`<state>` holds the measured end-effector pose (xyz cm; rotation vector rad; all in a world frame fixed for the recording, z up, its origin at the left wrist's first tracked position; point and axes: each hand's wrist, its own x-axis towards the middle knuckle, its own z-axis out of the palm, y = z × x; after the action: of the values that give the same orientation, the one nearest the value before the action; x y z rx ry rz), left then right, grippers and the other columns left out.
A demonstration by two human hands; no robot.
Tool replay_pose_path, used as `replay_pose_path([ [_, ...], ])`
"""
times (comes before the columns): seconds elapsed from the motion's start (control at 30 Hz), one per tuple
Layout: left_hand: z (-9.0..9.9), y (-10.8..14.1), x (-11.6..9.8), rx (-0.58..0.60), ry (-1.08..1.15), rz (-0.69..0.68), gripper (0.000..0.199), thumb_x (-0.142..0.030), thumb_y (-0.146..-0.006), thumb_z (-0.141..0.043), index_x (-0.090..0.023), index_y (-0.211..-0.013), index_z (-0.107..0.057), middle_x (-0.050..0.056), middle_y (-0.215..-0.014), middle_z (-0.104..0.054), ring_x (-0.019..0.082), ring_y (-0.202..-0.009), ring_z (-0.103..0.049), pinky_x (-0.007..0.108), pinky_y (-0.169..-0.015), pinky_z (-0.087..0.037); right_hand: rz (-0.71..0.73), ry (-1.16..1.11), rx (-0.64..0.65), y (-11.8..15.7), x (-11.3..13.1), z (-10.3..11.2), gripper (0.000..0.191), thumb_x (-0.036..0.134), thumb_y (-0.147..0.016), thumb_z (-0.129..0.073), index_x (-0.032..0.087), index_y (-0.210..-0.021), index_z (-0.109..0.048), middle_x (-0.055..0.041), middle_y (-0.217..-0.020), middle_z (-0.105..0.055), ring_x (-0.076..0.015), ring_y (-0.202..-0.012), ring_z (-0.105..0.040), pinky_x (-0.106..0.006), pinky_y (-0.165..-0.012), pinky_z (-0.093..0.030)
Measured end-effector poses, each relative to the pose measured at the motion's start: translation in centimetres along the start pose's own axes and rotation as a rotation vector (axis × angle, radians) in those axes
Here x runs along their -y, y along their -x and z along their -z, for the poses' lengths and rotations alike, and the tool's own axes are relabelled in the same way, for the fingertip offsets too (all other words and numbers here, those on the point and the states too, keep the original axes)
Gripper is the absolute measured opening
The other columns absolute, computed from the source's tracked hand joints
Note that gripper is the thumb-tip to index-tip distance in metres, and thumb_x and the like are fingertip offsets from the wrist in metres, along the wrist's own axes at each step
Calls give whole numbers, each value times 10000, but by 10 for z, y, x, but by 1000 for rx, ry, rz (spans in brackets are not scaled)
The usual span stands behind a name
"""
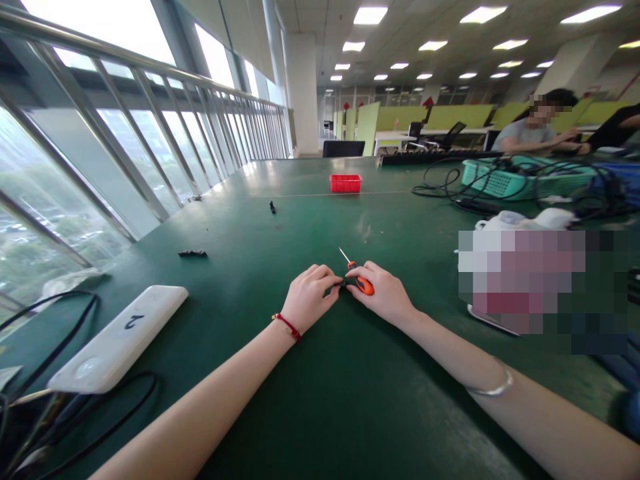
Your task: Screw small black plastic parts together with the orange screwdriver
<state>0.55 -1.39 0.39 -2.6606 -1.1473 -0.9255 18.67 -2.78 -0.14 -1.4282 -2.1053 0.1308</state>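
Near the middle of the green table, my left hand [311,293] pinches a small black part [343,284] between thumb and fingers. My right hand [383,293] meets it from the other side, its fingertips at the same black part. An orange and black screwdriver [367,286] is held in my right hand, its thin metal shaft pointing up and to the left, away from the part. The fingers partly hide the black part, so its exact kind cannot be made out.
Farther off stands a red plastic box [345,183]. Small black pieces [193,254] lie to the left. A white power bank-like block [120,340] and cables [55,353] sit at the near left. A teal basket [530,177] with black cables is at the right; a person [535,127] sits beyond.
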Motion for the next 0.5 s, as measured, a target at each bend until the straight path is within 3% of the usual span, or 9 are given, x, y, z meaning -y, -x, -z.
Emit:
replay_pose_path([
  [0.5, 3, 0, -1, -83, 112, -50, 143, -214, -860, -495, -183, -940, -609, 38, -903, -669, 153, -823, -594, 282, -734, -495, 27, -208, -29, -2, -3, 0, 147, 325, -800, -559, 230, -877, -641, -7, -807, -576, -130, -700, -572, -242, -632, -420],
])
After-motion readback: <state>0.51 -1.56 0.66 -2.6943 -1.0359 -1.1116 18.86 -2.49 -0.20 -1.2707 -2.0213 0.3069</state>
